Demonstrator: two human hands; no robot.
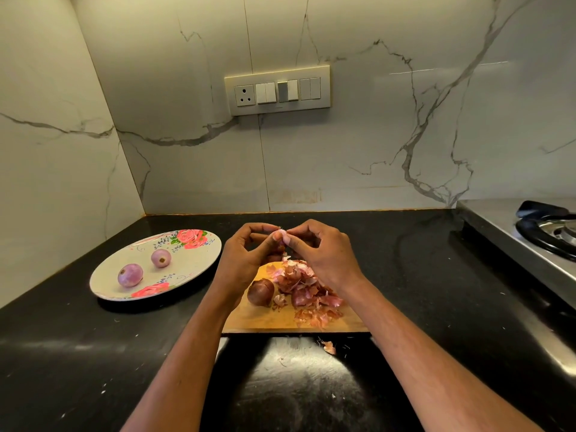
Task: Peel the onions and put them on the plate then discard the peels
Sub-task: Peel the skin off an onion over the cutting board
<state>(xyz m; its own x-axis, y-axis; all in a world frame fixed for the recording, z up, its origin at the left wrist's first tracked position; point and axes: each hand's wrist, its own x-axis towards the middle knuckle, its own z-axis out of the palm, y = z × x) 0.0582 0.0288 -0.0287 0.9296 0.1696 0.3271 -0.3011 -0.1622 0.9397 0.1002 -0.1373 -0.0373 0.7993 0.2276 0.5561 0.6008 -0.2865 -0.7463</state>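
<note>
Both hands, left hand (pixel 246 254) and right hand (pixel 318 247), pinch a pale half-peeled onion (pixel 279 235) above the cutting board (pixel 265 319), where one unpeeled onion (pixel 260 291) and a peel heap (pixel 307 291) wait; two peeled onions (pixel 130 275) sit on the floral plate (pixel 199 260)

On my feed I see two bare forearms coming up from the bottom edge, uncovered all the way down to where the frame cuts them off, so no sleeve shows on either one. My left hand (pixel 246 254) is bare: no ring, no glove, no band at the wrist that I can make out. My right hand (pixel 321 254) is bare as well, its wrist uncovered. The fingernails look short and unpainted, though they are too small in this view to judge well.
</note>
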